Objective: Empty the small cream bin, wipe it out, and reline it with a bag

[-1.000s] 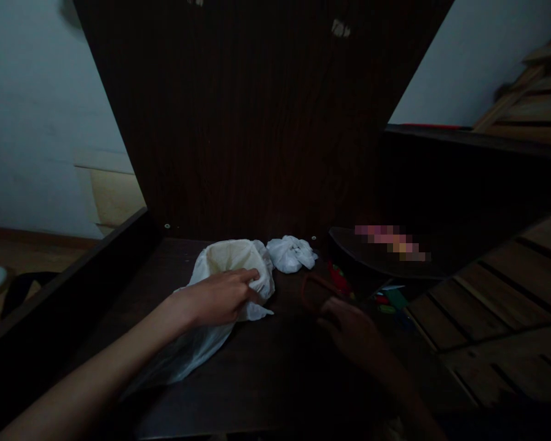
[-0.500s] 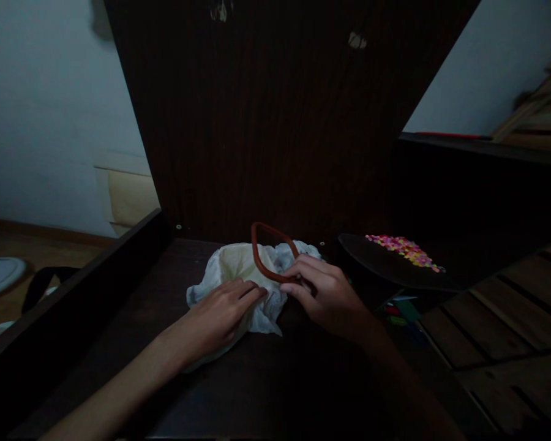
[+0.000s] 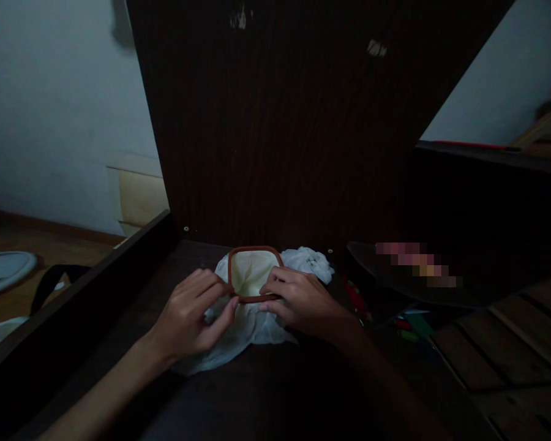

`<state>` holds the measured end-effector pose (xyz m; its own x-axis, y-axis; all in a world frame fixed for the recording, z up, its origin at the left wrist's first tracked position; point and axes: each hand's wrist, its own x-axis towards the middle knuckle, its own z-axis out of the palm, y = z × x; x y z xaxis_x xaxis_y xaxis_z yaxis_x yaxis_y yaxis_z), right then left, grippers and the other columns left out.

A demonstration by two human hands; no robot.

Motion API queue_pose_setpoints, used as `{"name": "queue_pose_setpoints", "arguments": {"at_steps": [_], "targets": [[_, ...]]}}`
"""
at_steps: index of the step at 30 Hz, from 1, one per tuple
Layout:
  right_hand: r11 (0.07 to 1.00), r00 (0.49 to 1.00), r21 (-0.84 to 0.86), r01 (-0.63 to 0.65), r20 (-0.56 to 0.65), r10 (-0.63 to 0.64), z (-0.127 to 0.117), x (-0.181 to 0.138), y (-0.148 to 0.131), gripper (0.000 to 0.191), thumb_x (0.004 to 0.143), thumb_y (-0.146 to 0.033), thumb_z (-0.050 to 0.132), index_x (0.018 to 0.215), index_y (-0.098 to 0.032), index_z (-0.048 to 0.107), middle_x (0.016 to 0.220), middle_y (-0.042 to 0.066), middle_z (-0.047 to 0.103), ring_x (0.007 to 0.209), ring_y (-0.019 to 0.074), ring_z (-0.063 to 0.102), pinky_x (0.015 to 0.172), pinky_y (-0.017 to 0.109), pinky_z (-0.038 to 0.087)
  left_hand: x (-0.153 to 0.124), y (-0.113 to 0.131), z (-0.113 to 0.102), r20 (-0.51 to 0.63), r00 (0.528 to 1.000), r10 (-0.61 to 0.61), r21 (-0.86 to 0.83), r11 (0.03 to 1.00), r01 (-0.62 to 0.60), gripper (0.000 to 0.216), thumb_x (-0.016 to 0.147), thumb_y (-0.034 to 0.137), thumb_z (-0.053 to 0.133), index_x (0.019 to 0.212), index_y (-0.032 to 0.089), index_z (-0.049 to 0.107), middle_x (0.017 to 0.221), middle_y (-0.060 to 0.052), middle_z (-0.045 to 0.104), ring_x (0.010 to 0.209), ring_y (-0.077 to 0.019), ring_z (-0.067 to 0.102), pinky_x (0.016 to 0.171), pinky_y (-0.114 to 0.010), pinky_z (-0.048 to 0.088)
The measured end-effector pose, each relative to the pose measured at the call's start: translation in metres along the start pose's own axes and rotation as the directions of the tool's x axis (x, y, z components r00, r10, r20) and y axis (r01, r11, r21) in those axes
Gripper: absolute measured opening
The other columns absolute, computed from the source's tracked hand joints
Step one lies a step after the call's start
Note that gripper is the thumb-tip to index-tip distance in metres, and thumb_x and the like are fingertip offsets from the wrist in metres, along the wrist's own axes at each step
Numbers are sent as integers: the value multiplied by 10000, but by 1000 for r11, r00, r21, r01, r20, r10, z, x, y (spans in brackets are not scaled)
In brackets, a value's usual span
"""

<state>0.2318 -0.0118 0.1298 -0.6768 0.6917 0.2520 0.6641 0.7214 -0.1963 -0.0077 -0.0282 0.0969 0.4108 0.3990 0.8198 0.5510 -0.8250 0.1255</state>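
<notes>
A brown ring, square with rounded corners, lies over the open mouth of a white plastic bag, whose pale inside shows through it. The loose edge of the bag spreads out below the ring towards me. At the ring's near left corner, my left hand is closed, its thumb and fingers pinching the rim. Closed too, my right hand grips the near right corner with fingertips inside the ring and thumb beneath. What stands under the bag is hidden.
A crumpled white plastic bunch sits behind my right hand. An upright dark wooden panel rises behind, and a raised edge runs along the left. On the right are a dark curved shelf and wooden slats.
The ring has come down from a tilted position above the bag and now lies nearly flat over its mouth. My left hand has moved from the bag onto the ring; my right hand has shifted left.
</notes>
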Motion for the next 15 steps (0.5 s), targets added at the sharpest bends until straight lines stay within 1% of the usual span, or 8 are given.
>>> {"name": "queue_pose_setpoints", "arguments": {"at_steps": [2,4,6,8,10,11,13,15], "targets": [[994,998,109,13,-64,-6,-6,-4,6,178,925,-357,705,934,-182,734,942,46,675,881,190,631,754,312,461,2,-11,0,47,992,-121,-9,993,122,115,929,207,618,1021,141,639,920,-80,673,844,-213,631,765,-348,532],[980,989,201,7,-145,23,-11,-6,16,164,963,-336,652,970,-191,728,987,51,677,942,188,639,834,325,482,4,-21,0,128,967,-221,-14,974,224,284,943,321,615,1160,138,612,1109,-118,669,1029,-262,634,900,-408,543],[969,976,246,-16,-207,69,-12,-8,31,155,966,-312,640,1032,-195,718,1071,70,673,1012,199,643,900,351,493,4,-29,2,223,931,-288,-30,953,302,464,936,445,616,1293,154,558,1303,-142,615,1209,-311,580,1034,-489,502],[961,969,276,-30,-227,95,-8,-9,47,232,943,-334,669,1133,-205,701,1205,99,653,1126,225,631,982,397,490,3,-36,6,325,885,-334,-63,926,372,634,908,545,631,1399,172,486,1441,-157,536,1329,-340,507,1114,-543,449],[947,978,321,-33,-186,97,-1,-10,61,373,915,-386,700,1251,-230,663,1378,124,595,1272,256,577,1078,459,451,0,-41,11,406,842,-356,-95,900,426,756,881,599,646,1468,181,419,1524,-173,463,1392,-355,457,1149,-573,414],[937,984,347,-35,-152,93,3,-10,67,427,905,-413,709,1291,-242,646,1451,130,556,1336,270,540,1119,492,419,-1,-44,14,431,829,-357,-111,890,442,793,876,608,649,1495,187,387,1553,-178,431,1412,-360,439,1159,-586,400],[917,993,396,-47,-81,86,10,-11,74,482,899,-451,708,1331,-252,628,1548,140,478,1425,287,464,1171,541,355,-4,-47,19,448,822,-350,-138,882,451,818,882,597,645,1530,203,338,1594,-182,379,1441,-366,410,1170,-611,376],[902,996,427,-59,-42,85,14,-12,77,498,898,-464,707,1336,-241,629,1593,153,422,1472,292,407,1198,559,309,-6,-49,21,445,829,-339,-155,882,444,817,891,575,645,1545,214,313,1613,-181,350,1457,-369,391,1174,-625,362]]}}
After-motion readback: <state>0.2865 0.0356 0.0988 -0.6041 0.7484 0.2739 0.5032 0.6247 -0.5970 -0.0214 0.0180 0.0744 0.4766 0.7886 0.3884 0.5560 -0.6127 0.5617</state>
